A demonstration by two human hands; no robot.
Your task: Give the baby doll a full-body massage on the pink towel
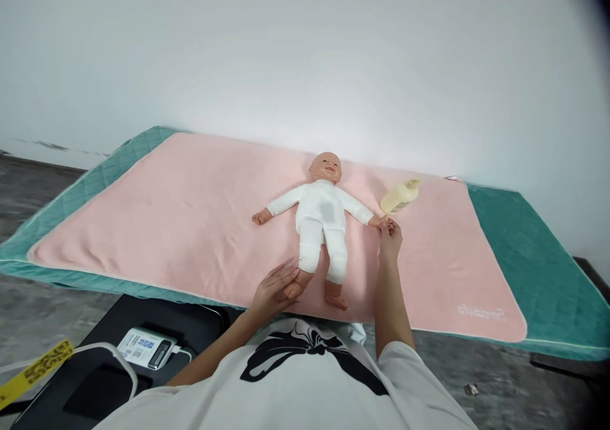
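Observation:
A baby doll (309, 208) with a white cloth body lies on its back on a pink mat (190, 214), its head toward the wall. My right hand (391, 234) has its fingers closed around the doll's hand on the right side. Beside the doll's foot at the lower left, my left hand (277, 285) lies with its fingers stretched out, touching the foot. Just beyond my right hand, a pale yellow pump bottle (399, 196) rests on its side on the mat.
The mat covers a bed with a green quilted cover (534, 258), set against a white wall (305, 55). At the lower left, a black seat (95, 366) holds a white power bank (147, 347) with a cable.

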